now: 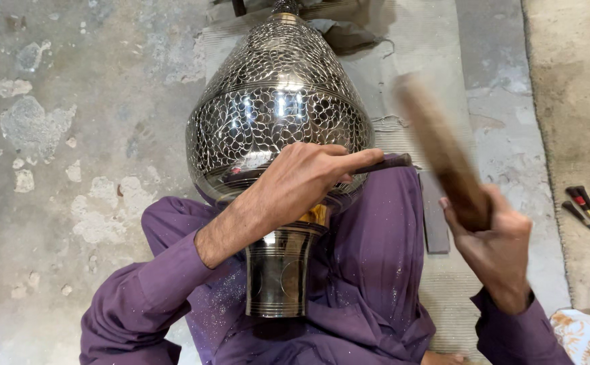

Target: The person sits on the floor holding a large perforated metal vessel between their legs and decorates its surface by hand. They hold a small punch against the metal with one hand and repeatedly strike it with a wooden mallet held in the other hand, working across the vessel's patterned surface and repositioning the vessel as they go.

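- Presently, head view, item one: large pierced metal vessel (278, 115), pear-shaped, silvery, fretted all over with small openings; it lies across your lap on purple cloth (369, 270), plain cylindrical neck (278, 270) towards you, narrow end pointing away.
- Item two: your left hand (302, 179), fingers curled and pinched round a slim dark chisel (386, 162). The hand rests against the lower band of the vessel; the chisel runs out to the right, its tip hidden by the hand, so the exact point of contact cannot be told.
- Item three: your right hand (494, 243), closed in a full fist on a wooden mallet (440, 152), raised and blurred, well apart from the chisel's butt.
- Item four: flat dark bar (433, 216) on the mat (430, 40), just right of your lap; small red-handled tools (584, 206) farther right on the floor; patterned cloth (585, 334) at the lower right corner.
- Handling note, as a judgement: keep the left hand braced on the vessel so the chisel cannot skate over polished metal; strike squarely on the butt, lightly, since thin fretwork would likely dent under a heavy blow.
- Keep your knees snug to the neck so the round body does not roll.
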{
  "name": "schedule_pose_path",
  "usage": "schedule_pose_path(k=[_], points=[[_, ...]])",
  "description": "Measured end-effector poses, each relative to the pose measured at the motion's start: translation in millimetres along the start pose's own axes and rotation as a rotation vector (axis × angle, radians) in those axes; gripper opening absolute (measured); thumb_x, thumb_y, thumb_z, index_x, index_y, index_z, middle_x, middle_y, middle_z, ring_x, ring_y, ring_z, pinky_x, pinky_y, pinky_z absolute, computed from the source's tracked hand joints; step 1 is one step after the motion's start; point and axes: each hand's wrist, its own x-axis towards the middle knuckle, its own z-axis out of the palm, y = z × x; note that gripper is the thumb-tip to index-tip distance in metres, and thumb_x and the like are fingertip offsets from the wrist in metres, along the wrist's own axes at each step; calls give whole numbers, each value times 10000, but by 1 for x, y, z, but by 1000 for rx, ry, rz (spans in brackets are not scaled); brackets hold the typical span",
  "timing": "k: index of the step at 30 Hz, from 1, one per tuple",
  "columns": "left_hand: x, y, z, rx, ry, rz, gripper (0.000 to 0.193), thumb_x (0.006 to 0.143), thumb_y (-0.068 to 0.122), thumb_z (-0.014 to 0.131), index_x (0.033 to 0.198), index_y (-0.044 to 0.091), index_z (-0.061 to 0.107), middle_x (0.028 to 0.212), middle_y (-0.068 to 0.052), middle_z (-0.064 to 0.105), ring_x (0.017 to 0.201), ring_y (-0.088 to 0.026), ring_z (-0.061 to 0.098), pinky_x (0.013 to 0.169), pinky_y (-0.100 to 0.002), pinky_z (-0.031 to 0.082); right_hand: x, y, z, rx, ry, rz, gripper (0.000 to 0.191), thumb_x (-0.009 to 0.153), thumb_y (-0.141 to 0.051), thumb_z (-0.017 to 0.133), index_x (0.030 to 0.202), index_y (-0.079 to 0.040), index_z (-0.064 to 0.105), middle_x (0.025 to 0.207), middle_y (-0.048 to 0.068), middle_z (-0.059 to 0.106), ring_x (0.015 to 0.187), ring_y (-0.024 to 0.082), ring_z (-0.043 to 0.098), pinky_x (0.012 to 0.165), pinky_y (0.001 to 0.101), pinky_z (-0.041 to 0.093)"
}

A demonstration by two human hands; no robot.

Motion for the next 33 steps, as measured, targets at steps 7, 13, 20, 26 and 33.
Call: schedule_pose_path(k=[7,13,20,26,33], points=[[-5,0,3,4,3,-10,506,915,65,679,1393,225,630,799,-36,709,580,-133,641,498,-309,570,3,-8,-4,58,-75,14,314,902,-99,817,1148,26,668,856,135,733,703,165,714,691,313,590],[-7,-6,8,37,-56,-32,470,954,68,652,1397,222,627,758,-20,690,530,-126,604,440,-271,553,-5,-3,3,242,-38,139,228,937,-96,814,1077,7,665,751,132,702,641,181,675,571,323,541],[-7,-9,9,14,-38,-20,441,954,120,663,1384,214,638,739,-30,714,538,-112,621,465,-246,541,-1,-10,-2,266,-74,75,318,937,-207,783,1140,-16,629,796,135,721,623,193,713,580,328,588],[1,-15,3,-92,88,56,477,912,122,686,1380,192,625,994,-61,781,708,-101,735,574,-273,614,-2,-4,-6,19,-25,151,348,912,-207,830,1089,17,631,794,179,691,664,241,700,607,374,533],[14,-14,1,-46,-25,15,455,962,58,622,1390,213,630,821,-2,759,638,-98,707,513,-291,592,0,-3,-3,107,12,166,332,909,-174,838,1091,15,635,791,115,689,673,158,661,642,323,526]])
